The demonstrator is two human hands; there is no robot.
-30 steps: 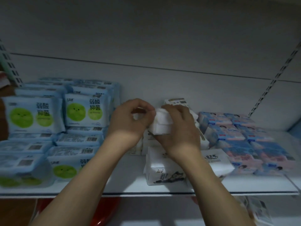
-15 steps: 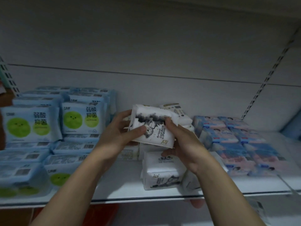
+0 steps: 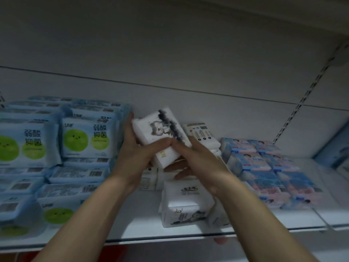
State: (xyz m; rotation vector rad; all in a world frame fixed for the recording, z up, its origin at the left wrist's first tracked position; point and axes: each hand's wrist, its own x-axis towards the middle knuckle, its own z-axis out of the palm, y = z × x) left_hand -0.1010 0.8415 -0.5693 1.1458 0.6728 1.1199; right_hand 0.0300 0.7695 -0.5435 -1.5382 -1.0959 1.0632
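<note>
I hold a white tissue pack (image 3: 158, 133) with a grey cat print above the white shelf (image 3: 143, 229), tilted with its printed face toward me. My left hand (image 3: 136, 154) grips its left side, thumb across the front. From the lower right my right hand (image 3: 196, 157) grips it too, thumb on the front and fingers underneath. Thumb tips nearly touch. Below lies a second white tissue pack (image 3: 185, 203) of the same brand on the shelf.
Stacks of blue wipe packs with green circles (image 3: 83, 135) fill the shelf's left. Blue and pink tissue packs (image 3: 264, 167) lie in rows at the right. More white packs (image 3: 202, 135) stand behind my hands. A slotted upright (image 3: 302, 97) runs up the back wall.
The pack came from between my closed hands, turned print-side toward me, and now tilts further with its top leaning left. The view moved closer to the shelf.
</note>
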